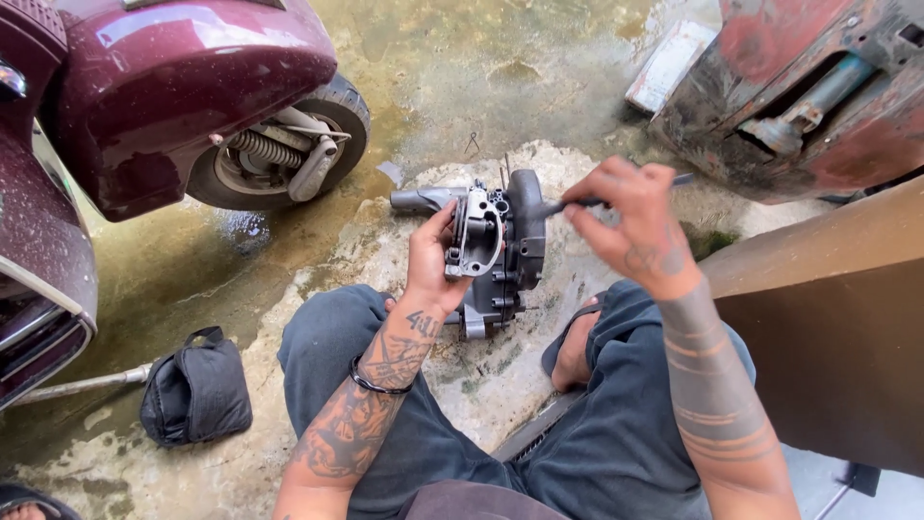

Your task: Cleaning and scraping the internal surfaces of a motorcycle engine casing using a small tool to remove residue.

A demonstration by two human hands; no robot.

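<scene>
The grey cast-metal engine casing point(500, 246) held in the left hand point(430, 265) looked matt and grimy, its lighter flange dull. The thin dark metal tool point(568, 204) in the right hand point(630, 226) was smooth. Beneath the hands, the concrete floor point(433, 116) was rough, stained and wet-glossy. Left of the hands, the maroon scooter body panel point(192, 77) shone under dust; the black cloth pouch point(197, 390) was matt. Right of the hands, rusty painted metal point(818, 106) looked flaked.

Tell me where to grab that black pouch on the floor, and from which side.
Take the black pouch by the strap loop at its top edge, reaching down from above. The loop stands up clear of the soft, slumped body, and the metal rod lies close on its left.
</scene>
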